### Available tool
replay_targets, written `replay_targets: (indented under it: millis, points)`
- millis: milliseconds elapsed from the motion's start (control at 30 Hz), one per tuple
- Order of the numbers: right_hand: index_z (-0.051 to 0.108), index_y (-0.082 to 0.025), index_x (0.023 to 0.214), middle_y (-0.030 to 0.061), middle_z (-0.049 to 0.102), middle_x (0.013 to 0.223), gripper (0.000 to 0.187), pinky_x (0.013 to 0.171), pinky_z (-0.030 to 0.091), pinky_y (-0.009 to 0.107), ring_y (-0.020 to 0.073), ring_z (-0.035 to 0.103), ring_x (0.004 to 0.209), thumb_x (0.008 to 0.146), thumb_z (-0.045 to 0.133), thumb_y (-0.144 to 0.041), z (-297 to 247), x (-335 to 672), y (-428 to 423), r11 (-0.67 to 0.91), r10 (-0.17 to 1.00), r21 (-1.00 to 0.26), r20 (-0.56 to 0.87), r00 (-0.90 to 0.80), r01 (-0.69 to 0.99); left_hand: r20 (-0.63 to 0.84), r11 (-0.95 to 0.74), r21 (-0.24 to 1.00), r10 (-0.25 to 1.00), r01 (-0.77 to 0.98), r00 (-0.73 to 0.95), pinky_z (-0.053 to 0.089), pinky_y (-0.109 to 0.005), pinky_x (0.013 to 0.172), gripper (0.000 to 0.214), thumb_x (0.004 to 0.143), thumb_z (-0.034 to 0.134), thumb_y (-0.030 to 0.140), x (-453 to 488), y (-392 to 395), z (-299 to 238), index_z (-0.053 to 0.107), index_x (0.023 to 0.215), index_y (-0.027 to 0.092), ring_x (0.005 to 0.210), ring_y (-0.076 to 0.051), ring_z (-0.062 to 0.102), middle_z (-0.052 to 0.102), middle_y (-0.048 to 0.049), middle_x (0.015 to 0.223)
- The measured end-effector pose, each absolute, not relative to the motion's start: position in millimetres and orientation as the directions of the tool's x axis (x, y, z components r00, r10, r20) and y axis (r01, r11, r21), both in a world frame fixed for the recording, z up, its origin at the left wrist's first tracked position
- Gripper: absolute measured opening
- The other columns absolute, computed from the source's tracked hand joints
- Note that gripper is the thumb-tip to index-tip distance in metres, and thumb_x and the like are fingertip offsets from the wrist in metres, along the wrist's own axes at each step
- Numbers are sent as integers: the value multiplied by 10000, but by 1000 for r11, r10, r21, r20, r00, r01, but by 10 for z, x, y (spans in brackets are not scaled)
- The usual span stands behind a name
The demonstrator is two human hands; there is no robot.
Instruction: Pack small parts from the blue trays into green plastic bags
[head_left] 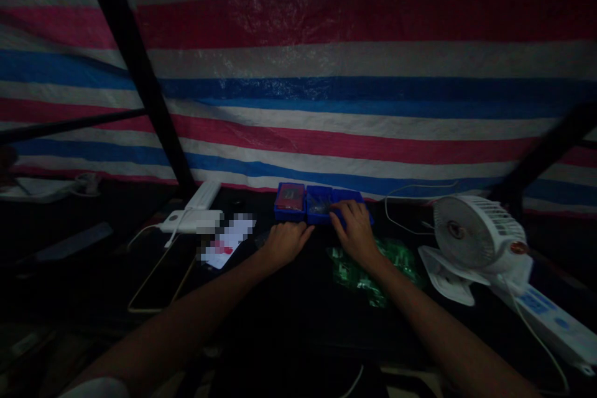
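Nearest you on the right, a white strip [557,322] is lying along the table, and a pale-rimmed dark panel [162,280] is lying by your left forearm. A green pile [347,272] is spreading below your right wrist, partly hidden by it, with a white fan [466,233] standing to its right. A paper [228,245] is lying to the left of your left hand [284,242]. That hand is curling just in front of the left bin [290,216], its thumb pointing right — you are hiding the palm, so I cannot tell whether it is holding anything. Your right hand [355,224] is arching over the right bin [346,194], thumb apart from the fingers, with a finger by the edge of the middle bin [318,218]; its grip I cannot tell either. The three blue bins are sitting side by side — a red stack [289,198] is filling the left one, and a clear pile [319,202] is lying in the middle one. Beyond them, a striped sheet [326,143] is hanging.
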State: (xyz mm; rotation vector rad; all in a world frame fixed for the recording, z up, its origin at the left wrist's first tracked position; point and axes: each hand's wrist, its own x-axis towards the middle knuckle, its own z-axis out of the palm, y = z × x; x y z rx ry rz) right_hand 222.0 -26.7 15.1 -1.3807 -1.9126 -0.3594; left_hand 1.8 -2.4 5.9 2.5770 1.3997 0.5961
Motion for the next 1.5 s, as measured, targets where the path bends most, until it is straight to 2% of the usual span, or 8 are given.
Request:
replay_targets:
  millis: [200, 300, 667, 900, 1033, 1200, 1333, 1500]
  points:
    - [663, -208, 1124, 109, 664, 1088, 237, 902, 449, 436, 291, 568, 1018, 1066, 463, -322, 206, 2186, -313, 445, 697, -195, 689, -201, 874, 310, -516, 730, 835, 449, 456, 417, -242, 591, 398, 1034, 495, 505, 30, 38, 9, 649, 842, 193, 571, -150, 608, 652, 11, 645]
    - [668, -214, 1103, 102, 667, 1071, 235, 900, 447, 430, 281, 570, 1003, 1068, 462, -322, 220, 2173, -329, 464, 701, -203, 679, -217, 862, 331, -485, 798, 849, 358, 412, 426, -230, 598, 265, 986, 596, 428, 46, 75, -1, 656, 895, 186, 592, -136, 597, 646, 25, 659]
    - [685, -219, 1091, 105, 673, 1043, 270, 912, 453, 449, 279, 580, 993, 1074, 443, -338, 235, 2175, -345, 516, 705, -254, 668, -237, 818, 383, -555, 772, 796, 311, 470, 483, -253, 668, 230, 1002, 558, 379, 61, 60, 14, 671, 944, 188, 683, -143, 614, 672, -5, 777]
    - [678, -212, 1080, 103, 677, 1050, 273, 925, 448, 445, 272, 580, 1003, 1081, 432, -330, 235, 2166, -350, 535, 704, -248, 659, -264, 808, 380, -659, 556, 743, 506, 551, 456, -274, 728, 295, 1046, 504, 428, 14, -11, 64, 681, 936, 220, 805, -196, 674, 725, -34, 892]
    - [683, -207, 1066, 101, 679, 1038, 259, 902, 456, 433, 267, 579, 990, 1074, 452, -326, 233, 2171, -344, 531, 698, -240, 668, -260, 812, 402, -672, 532, 736, 515, 544, 471, -300, 759, 291, 1052, 471, 409, 8, -29, 71, 670, 967, 214, 820, -201, 648, 697, -45, 919]
    - [681, -209, 1054, 94, 677, 1027, 251, 902, 456, 428, 263, 582, 974, 1075, 458, -321, 220, 2176, -334, 534, 687, -242, 683, -249, 810, 412, -811, 345, 584, 473, 700, 476, -363, 894, 101, 923, 627, 305, -32, -54, 103, 651, 957, 213, 990, -252, 602, 644, -78, 1004]
    - [679, -212, 1066, 96, 675, 1032, 259, 914, 455, 433, 267, 580, 983, 1079, 445, -322, 221, 2172, -341, 534, 693, -253, 677, -247, 807, 347, -786, 246, 617, 567, 706, 486, -361, 792, 274, 918, 660, 476, -59, -59, 112, 637, 993, 214, 918, -276, 634, 650, -106, 1009]
    - [691, -218, 1074, 105, 676, 1024, 291, 900, 462, 446, 274, 585, 971, 1077, 427, -341, 234, 2161, -351, 538, 698, -266, 672, -246, 800, 289, -738, 298, 674, 605, 680, 478, -342, 739, 396, 932, 629, 601, -44, -14, 37, 654, 948, 207, 785, -260, 668, 685, -92, 889]
